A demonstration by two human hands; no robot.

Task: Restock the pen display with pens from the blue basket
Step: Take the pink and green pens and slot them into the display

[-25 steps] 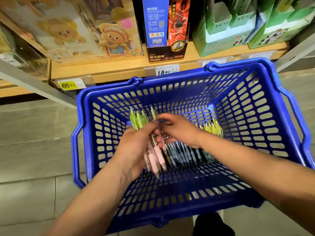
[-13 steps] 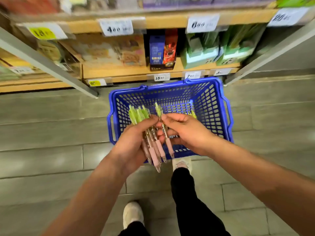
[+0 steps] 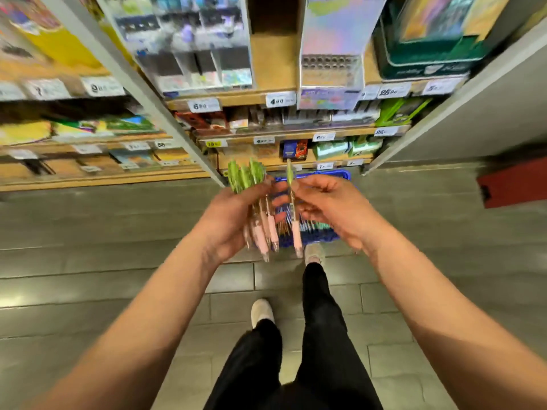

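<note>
Pens [image 3: 262, 229] with pink barrels and green tops sit bunched in my left hand [image 3: 231, 220], fingers curled round them; fingers of my right hand [image 3: 331, 211] pinch a single pen [image 3: 296, 235] above the blue basket [image 3: 331, 174] on the floor [image 3: 118, 261]

Grey tile floor [image 3: 88, 291] under me, wooden shelves [image 3: 272, 63] ahead crammed with blurry boxes, white price tags [image 3: 204, 105] along the edges, grey uprights [image 3: 142, 90].
</note>
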